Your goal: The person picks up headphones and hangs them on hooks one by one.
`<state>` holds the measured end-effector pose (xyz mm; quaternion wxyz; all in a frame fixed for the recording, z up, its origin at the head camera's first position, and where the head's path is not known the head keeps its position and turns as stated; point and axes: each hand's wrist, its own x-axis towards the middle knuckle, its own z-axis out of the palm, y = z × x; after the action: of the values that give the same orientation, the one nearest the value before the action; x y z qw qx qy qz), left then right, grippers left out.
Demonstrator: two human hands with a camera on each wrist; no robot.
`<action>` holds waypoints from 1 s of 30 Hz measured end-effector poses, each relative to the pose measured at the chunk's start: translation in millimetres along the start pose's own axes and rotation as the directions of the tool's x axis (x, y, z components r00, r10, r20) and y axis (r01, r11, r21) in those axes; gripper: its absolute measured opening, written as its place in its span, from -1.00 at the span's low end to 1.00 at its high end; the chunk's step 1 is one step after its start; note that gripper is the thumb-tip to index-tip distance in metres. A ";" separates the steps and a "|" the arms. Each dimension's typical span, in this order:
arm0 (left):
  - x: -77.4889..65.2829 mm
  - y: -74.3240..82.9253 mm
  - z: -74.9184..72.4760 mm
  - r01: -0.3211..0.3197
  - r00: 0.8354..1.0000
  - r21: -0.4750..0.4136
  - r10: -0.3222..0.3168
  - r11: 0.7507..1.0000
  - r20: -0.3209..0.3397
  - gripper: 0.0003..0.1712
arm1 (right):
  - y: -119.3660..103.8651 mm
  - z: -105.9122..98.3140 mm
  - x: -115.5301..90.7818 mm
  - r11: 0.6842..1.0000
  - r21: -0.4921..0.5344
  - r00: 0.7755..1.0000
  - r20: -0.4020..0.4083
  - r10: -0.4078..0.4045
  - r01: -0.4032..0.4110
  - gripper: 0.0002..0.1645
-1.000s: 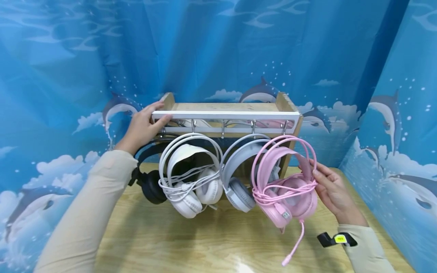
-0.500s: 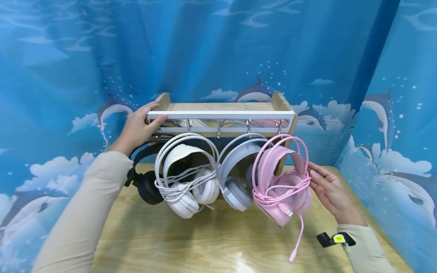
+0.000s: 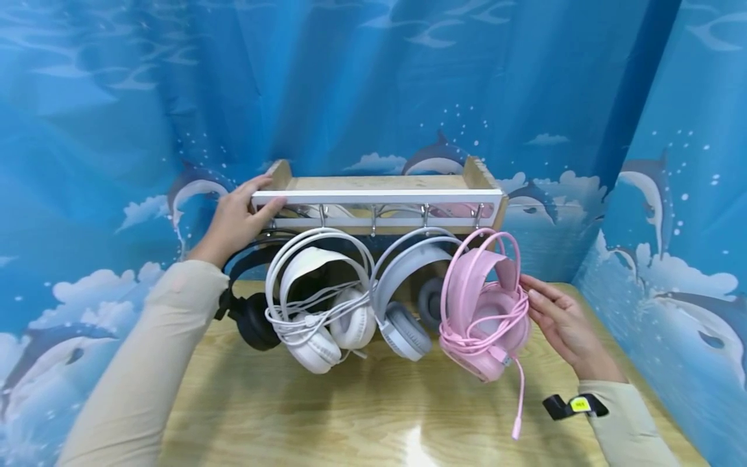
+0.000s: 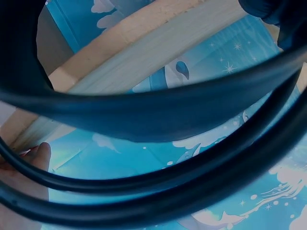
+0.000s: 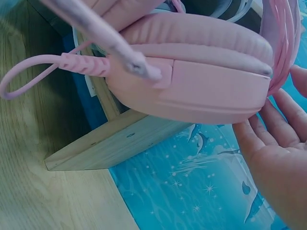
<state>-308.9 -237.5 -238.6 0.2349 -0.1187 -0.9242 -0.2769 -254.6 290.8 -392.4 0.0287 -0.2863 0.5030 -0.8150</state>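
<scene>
At the rack's upper left corner my left hand [image 3: 230, 220] grips the wooden rack [image 3: 379, 185], with the thumb over its white front rail. Pink headphones [image 3: 467, 305] hang at the rail's right end, their cable wound round them. My right hand [image 3: 569, 324] touches their right side with its fingertips, beside the ear cup [image 5: 192, 86] and wound cable in the right wrist view. Grey headphones [image 3: 408, 331], white headphones [image 3: 309, 350] and black headphones [image 3: 257, 321] hang further left. A black headband [image 4: 153, 115] covers much of the left wrist view, hiding most of the left hand.
Several metal hooks [image 3: 373, 220] line the rail. The rack stands on a wood-grain table [image 3: 350, 415]. Blue dolphin-print curtains [image 3: 350, 84] rise behind and at the right. The pink microphone boom [image 3: 519, 402] dangles below its ear cup.
The pink headphones have turned, and their lower end and microphone have swung rightward in the view. My right hand stays at their side. My left hand keeps its place on the rack.
</scene>
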 end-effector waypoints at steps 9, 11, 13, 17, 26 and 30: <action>0.9 1.0 2.6 -0.008 1.000 -0.001 0.008 1.000 -0.003 -0.22 | -14.9 15.4 12.1 0.978 -0.177 0.977 -0.162 -0.140 0.111 -0.55; 1.0 1.7 2.8 -0.007 1.000 -0.003 0.007 1.000 -0.003 -0.22 | -20.4 22.1 16.7 0.962 -0.231 0.965 -0.183 -0.189 0.144 -0.55; 1.0 2.0 2.9 -0.006 1.000 -0.004 0.006 1.000 -0.004 -0.22 | -25.5 27.5 21.2 0.945 -0.298 0.961 -0.192 -0.199 0.136 -0.55; 0.5 1.9 3.2 -0.001 1.000 -0.012 0.001 1.000 0.000 -0.22 | -31.8 34.2 27.4 0.915 -0.397 0.963 -0.212 -0.165 0.069 -0.52; 3.7 5.5 -8.7 -0.018 0.992 0.028 0.015 0.999 0.124 -0.14 | -46.2 31.3 28.5 0.812 -0.582 0.970 -0.171 -0.173 0.042 -0.53; 2.1 9.1 -20.8 -0.055 0.983 0.072 0.041 0.996 0.177 -0.13 | -61.4 27.8 27.6 0.614 -0.789 0.978 -0.141 -0.151 -0.019 -0.53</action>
<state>-299.9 -241.7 -218.1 0.1637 -0.1558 -0.9481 -0.2237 -248.9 289.4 -319.8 -0.1786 -0.2077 0.7981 -0.5367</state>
